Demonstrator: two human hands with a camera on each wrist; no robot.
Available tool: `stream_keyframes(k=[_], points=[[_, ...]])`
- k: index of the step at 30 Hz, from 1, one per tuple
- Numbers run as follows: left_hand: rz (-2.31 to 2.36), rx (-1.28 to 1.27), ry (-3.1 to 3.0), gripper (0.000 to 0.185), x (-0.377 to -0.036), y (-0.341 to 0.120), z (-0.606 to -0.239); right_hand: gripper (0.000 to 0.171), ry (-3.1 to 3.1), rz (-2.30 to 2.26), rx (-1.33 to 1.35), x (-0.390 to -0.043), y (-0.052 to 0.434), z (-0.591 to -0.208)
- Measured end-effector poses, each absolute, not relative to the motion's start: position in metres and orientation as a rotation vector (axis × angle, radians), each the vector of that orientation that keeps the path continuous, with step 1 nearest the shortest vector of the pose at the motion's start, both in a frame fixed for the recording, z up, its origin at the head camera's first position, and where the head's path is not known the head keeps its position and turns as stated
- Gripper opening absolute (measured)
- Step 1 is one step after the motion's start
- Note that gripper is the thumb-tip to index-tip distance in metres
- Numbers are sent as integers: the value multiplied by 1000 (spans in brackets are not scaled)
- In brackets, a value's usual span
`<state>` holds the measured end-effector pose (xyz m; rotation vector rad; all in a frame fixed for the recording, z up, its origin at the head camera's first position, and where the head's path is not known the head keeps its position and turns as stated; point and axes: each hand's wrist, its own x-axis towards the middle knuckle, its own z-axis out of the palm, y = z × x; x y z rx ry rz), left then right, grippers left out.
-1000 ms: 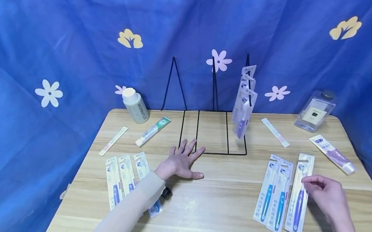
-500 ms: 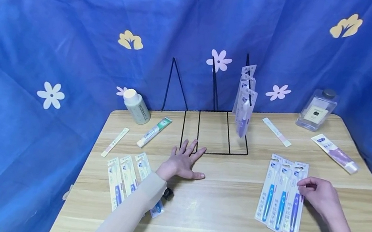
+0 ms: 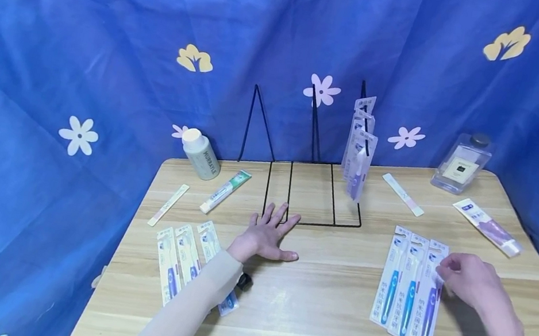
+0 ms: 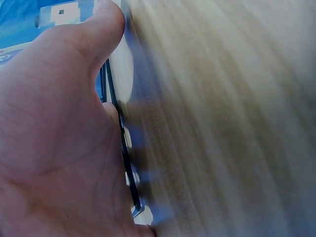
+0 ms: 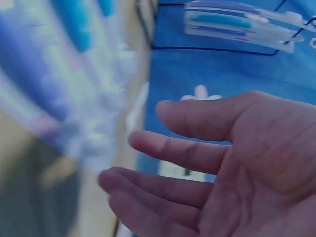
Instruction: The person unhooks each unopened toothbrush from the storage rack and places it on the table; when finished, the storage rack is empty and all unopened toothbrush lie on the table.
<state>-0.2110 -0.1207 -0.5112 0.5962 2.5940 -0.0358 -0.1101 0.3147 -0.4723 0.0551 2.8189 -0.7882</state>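
Note:
My left hand (image 3: 267,236) lies flat on the wooden table (image 3: 320,315), its straight fingers resting across the front wire of a black wire rack (image 3: 311,220). The left wrist view shows the palm (image 4: 59,138) against that black wire (image 4: 122,158). My right hand (image 3: 469,279) hovers by the top of a purple toothbrush pack (image 3: 430,299), which lies beside two blue toothbrush packs (image 3: 400,283). In the right wrist view its fingers (image 5: 192,158) are loosely curved with nothing between them, and the packs (image 5: 59,84) are blurred. Several packs (image 3: 359,152) hang on the rack's right arm.
Three more toothbrush packs (image 3: 182,262) lie by my left forearm. A white bottle (image 3: 201,153), a green tube (image 3: 224,190) and a thin strip (image 3: 167,204) sit at the back left. A second strip (image 3: 403,194), a glass bottle (image 3: 461,162) and a purple tube (image 3: 488,227) are back right. Blue cloth surrounds the table.
My right hand slid the purple pack left until it lay against the two blue packs, then loosened its fingers from it. The left hand stayed put.

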Motion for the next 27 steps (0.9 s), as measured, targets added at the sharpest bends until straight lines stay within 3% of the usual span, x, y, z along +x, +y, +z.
stream_keyframes(k=[4,13,27], points=[[-35,590,2596,103,-211,-121,-511,27,3034,-913,-80,-127,293,-453],[-46,588,2589,103,-210,-120,-510,32,3158,-1475,-710,-185,220,-428],[-52,589,2607,103,-209,-120,-510,12,3064,-2019,-824,-227,172,-423]])
